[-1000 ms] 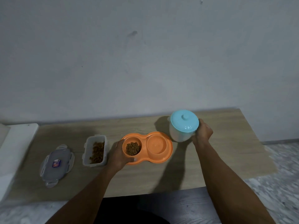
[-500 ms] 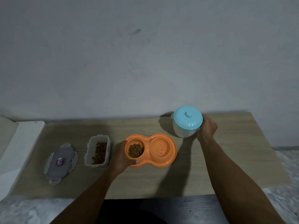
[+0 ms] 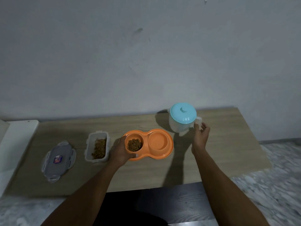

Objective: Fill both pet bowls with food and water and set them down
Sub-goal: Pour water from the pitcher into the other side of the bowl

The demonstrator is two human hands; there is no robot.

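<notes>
An orange double pet bowl (image 3: 160, 154) lies on the wooden table (image 3: 219, 144). Its left cup holds brown kibble (image 3: 133, 145); its right cup looks empty. My left hand (image 3: 119, 151) grips the bowl's left rim, thumb on the near edge. A white water jug (image 3: 176, 126) with a light blue lid (image 3: 183, 115) stands behind the bowl to the right. My right hand (image 3: 201, 134) is at the jug's right side, fingertips pinched on its handle (image 3: 198, 119).
A clear food container (image 3: 97, 145) with kibble sits left of the bowl. Its grey clip lid (image 3: 58, 160) lies further left. A white surface (image 3: 14, 144) borders the table's left end. A wall rises right behind the table; marbled floor lies to the right.
My right hand has slid back from the jug's side to its handle. The left hand stays on the bowl. The camera view has shifted a little.
</notes>
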